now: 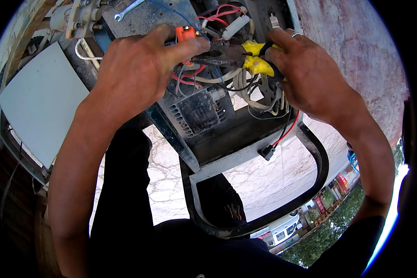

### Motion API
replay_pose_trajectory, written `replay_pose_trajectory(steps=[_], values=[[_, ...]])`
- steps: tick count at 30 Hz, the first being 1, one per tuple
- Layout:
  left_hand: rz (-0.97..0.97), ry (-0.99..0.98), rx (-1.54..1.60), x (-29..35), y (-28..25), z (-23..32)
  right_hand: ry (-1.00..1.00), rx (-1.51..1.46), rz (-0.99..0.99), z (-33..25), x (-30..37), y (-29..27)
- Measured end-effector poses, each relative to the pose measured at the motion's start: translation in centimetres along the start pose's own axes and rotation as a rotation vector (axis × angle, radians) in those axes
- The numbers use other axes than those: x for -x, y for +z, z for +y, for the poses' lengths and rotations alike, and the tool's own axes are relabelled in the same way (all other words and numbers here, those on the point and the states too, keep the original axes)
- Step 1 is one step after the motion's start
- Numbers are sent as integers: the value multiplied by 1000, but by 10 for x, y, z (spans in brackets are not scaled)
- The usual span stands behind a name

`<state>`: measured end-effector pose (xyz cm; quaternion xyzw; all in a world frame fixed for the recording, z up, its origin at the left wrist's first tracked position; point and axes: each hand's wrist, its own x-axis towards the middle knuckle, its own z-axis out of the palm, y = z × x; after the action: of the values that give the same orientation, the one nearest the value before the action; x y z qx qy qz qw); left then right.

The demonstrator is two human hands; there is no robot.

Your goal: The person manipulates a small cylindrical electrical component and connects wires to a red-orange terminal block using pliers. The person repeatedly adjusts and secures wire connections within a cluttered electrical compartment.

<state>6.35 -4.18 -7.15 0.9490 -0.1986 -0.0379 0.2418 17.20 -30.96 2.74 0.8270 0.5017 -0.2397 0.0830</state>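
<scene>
My left hand (134,69) is closed on a small orange block with metal terminals (185,33), the index finger and thumb on either side of it. A thin blue wire (183,17) runs down to my left thumb tip. In my right hand (306,69) is a pair of pliers (257,58) with yellow and black handles. Their dark jaws reach left to my left thumb; whether they grip a wire there is hidden. Red wires (222,16) and a white connector sleeve (235,27) lie just beyond the jaws.
Below the hands sit a finned black module (199,111) and bundled pale cables (250,97) in a metal frame (231,160). A black plug (267,152) hangs on red and black wires. A wrench (127,10) lies on the far plate; a pale panel (44,104) is at left.
</scene>
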Motion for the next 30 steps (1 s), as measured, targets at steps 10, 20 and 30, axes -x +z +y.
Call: replay_pose_trajectory(steps=[10, 20, 30], values=[[-44, 27, -41, 0, -2, -1, 17, -13, -8, 0, 4, 0], [-86, -12, -19, 1, -4, -2, -69, 357, 270, 9, 1, 26], [-102, -53, 54, -2, -7, -1, -35, 342, 436, 6, -1, 48]])
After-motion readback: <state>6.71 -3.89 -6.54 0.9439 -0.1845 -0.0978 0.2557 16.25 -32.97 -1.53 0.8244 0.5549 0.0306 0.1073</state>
